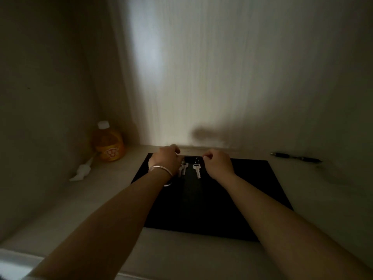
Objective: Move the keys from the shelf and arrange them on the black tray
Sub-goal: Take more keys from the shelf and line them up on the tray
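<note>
Both hands work at the black tray's (242, 199) far edge: left hand (166, 159) clenched on one key bunch (182, 168), right hand (218, 163) pinching the other key's (196, 170) ring. Light, rigid, slippery metal; I'd grasp the rings.

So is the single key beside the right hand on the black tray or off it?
On it. The single key lies flat on the black tray near its far edge, just left of the right hand.
</note>
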